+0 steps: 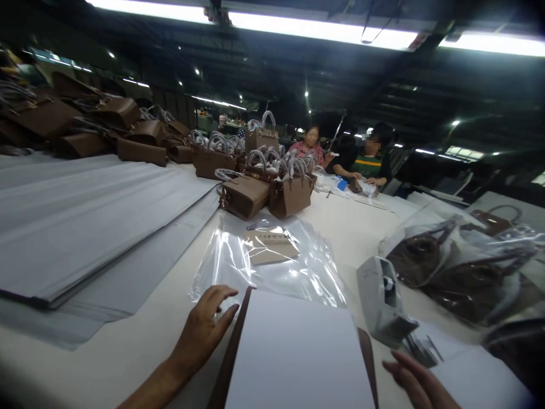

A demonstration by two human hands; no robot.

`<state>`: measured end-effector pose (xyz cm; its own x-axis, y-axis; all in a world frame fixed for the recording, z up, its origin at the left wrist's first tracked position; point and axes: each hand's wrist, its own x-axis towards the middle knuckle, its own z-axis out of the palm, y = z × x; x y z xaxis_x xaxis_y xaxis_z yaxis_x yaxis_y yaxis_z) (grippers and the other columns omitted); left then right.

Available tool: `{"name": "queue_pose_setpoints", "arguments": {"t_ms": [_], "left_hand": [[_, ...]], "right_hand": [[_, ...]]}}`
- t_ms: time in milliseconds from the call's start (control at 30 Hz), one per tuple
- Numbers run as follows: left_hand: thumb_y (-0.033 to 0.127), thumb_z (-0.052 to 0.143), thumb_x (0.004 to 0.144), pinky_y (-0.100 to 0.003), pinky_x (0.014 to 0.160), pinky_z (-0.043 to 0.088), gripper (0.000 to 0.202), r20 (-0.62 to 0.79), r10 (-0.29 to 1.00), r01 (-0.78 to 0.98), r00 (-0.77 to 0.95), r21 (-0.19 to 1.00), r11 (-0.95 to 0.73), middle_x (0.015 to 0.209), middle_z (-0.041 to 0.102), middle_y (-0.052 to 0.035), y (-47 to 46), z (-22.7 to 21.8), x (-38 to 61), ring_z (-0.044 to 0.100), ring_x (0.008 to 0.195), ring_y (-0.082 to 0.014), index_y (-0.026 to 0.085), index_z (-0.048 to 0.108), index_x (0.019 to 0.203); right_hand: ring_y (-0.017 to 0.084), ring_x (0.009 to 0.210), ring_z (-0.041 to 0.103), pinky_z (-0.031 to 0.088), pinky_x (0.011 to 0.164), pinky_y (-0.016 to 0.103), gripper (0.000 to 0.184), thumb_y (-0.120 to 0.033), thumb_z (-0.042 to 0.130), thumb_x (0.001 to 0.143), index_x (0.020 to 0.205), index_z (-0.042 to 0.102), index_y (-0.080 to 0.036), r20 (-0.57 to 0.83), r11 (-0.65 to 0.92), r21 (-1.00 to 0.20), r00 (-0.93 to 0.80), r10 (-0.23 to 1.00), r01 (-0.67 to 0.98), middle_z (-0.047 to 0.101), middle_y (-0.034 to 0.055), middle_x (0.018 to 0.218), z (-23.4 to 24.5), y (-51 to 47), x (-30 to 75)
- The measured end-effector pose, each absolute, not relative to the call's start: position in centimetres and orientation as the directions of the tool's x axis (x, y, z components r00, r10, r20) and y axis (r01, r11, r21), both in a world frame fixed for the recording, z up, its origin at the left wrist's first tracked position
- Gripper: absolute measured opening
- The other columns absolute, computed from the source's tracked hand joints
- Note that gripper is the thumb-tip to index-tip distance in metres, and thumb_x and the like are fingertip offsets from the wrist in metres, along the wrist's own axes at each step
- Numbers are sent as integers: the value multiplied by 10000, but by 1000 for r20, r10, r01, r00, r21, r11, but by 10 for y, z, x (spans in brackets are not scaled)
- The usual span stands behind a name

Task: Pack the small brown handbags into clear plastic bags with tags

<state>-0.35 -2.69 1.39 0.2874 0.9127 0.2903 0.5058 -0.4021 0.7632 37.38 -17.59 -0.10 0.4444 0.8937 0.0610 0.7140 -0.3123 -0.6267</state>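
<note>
A white sheet (293, 352) lies on a flat brown piece (232, 349) at the near edge of the table. My left hand (204, 326) rests at the left edge of that brown piece, fingers stretched out and holding nothing. My right hand (415, 380) lies low at the right of the sheet, fingers extended and empty. Beyond the sheet is a pile of clear plastic bags (272, 264) with a small tan card (270, 247) on it.
A white tape dispenser (381, 298) stands right of the sheet. Bagged brown handbags (464, 272) lie at the right, unbagged brown handbags (266, 190) behind. A stack of grey paper sheets (85, 227) covers the left. Two people (340, 156) sit at the far end.
</note>
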Motion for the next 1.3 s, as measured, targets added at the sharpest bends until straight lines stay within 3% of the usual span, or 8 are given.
{"name": "queue_pose_setpoints", "arguments": {"t_ms": [100, 200, 333, 433, 667, 900, 1167, 1300], "left_hand": [[354, 472, 835, -407, 997, 387, 405, 393, 797, 512, 458, 616, -598, 1270, 480, -83, 2, 17, 8, 414, 1201, -246, 233, 474, 1222], [314, 455, 847, -414, 1054, 306, 433, 345, 687, 424, 640, 587, -690, 1329, 442, -76, 29, 26, 18, 358, 1253, -230, 231, 435, 1272], [298, 490, 830, -386, 1041, 321, 424, 180, 655, 364, 734, 710, -603, 1318, 466, -49, 53, 42, 22, 402, 1229, -204, 243, 458, 1249], [284, 530, 797, -389, 1024, 332, 427, 68, 599, 353, 798, 753, -555, 1313, 476, -27, 66, 56, 26, 412, 1222, -213, 272, 489, 1222], [528, 433, 814, -391, 959, 372, 569, 42, 649, 429, 759, 718, -548, 1345, 435, -71, 80, 93, 82, 417, 1206, -251, 217, 413, 1290], [311, 463, 825, -284, 639, 414, 246, 117, 702, 569, 702, 502, -652, 762, 647, -54, 75, 103, 98, 573, 723, -195, 173, 661, 775], [489, 431, 837, -179, 480, 281, 423, 164, 604, 448, 780, 528, -721, 522, 411, 57, 67, 95, 73, 395, 501, -75, 155, 508, 589], [543, 381, 832, -215, 529, 310, 447, 162, 642, 497, 749, 503, -707, 647, 551, 14, 60, 110, 105, 489, 608, -124, 176, 591, 687]], "right_hand": [[243, 1173, 458, 359, 1010, 401, 469, -380, 420, 807, 1245, 473, -222, 233, -88, -427, 203, 951, 900, 489, 66, 1279, 3, -127, 384], [236, 1282, 303, 276, 1041, 426, 465, -204, 411, 804, 1266, 457, -205, 176, 197, -210, -161, 971, 958, 377, 77, 1370, -2, -60, 381], [242, 1025, 560, 411, 869, 385, 236, -201, 446, 817, 918, 658, -224, 3, 289, -195, -294, 956, 937, 635, 91, 1048, 2, -7, 374], [180, 722, 609, 433, 747, 307, 280, -319, 429, 852, 718, 652, -216, 5, 296, -231, -303, 953, 927, 660, 44, 725, 20, 7, 372], [119, 525, 484, 350, 560, 226, 407, -472, 386, 854, 622, 566, -191, 137, 247, -265, -217, 966, 932, 540, 0, 551, 64, 35, 345], [67, 468, 319, 263, 464, 196, 446, -543, 600, 695, 562, 361, -190, 445, 230, -300, -77, 892, 926, 363, -62, 490, 100, 16, 332], [106, 573, 488, 366, 554, 215, 324, -443, 376, 863, 715, 515, -191, 90, 160, -448, -134, 987, 879, 512, -28, 609, 99, -17, 356], [101, 584, 527, 393, 590, 211, 257, -391, 421, 864, 765, 547, -190, 282, 178, -466, -45, 958, 867, 555, -28, 622, 102, -11, 342]]}}
